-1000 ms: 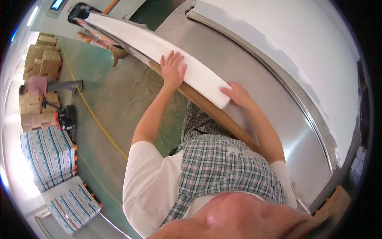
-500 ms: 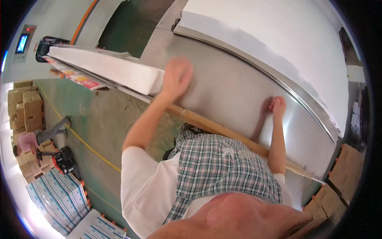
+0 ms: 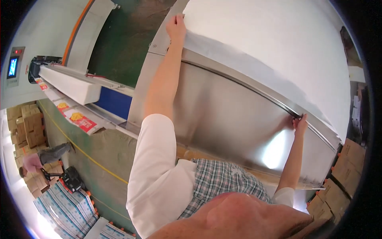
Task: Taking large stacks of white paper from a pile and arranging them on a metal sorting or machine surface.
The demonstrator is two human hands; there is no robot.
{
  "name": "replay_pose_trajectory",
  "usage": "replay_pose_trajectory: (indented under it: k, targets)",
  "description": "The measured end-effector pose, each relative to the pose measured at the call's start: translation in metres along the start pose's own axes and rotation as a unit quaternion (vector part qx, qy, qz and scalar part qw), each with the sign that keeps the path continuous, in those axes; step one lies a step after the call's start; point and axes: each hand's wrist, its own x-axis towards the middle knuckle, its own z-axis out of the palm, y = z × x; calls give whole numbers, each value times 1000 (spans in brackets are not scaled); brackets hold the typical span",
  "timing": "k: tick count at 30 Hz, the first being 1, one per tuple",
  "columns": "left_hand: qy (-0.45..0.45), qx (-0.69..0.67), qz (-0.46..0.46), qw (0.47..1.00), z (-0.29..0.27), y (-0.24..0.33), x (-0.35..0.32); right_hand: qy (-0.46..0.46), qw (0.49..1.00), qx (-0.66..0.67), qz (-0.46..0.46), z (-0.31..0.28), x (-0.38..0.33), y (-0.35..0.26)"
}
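A broad white sheet [image 3: 262, 40], perhaps the top of a stack, covers the far side of the steel table. My left hand [image 3: 176, 28] reaches to its far left corner, fingers closed at the edge; what they pinch is too small to make out. Farther right, my right hand [image 3: 301, 122] has its fingers curled against the metal rail [image 3: 254, 87] running along the sheet's near side. Between my arms lies the bare steel tabletop [image 3: 227, 115]. At left, a long white block of sheets [image 3: 71, 83] rests on a conveyor with a blue belt [image 3: 113, 102].
Red and white printed packaging [image 3: 81, 119] lies along the conveyor's near side. A control screen [image 3: 13, 67] glows at far left. Behind, a person [image 3: 34, 163] bends beside a pallet truck [image 3: 71, 179] and stacked cartons [image 3: 32, 119]. More cartons [image 3: 348, 163] stand at right.
Both hands have moved away from my body, the left to the sheet's far corner and the right to the rail. The white block has shifted left, baring the blue belt.
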Motion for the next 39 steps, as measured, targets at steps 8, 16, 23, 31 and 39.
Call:
replay_pose_trajectory:
  k: [8,16,23,31,39]
  targets:
    - [0,-108,-21,994,11,-7,17,9,996,-85,-12,17,-2,-15]
    - [-211,-156,-203,944,-41,20,12,-112,993,-20,37,9,-41,-22]
    - [-358,-32,-127,924,-49,23,27,-132,990,-10,39,-7,-42,-17]
    - [-607,367,188,679,39,125,-4,-264,953,-146,-11,-3,-60,-23]
    - [-529,418,345,654,42,143,-76,-322,833,-244,-378,124,-152,-144]
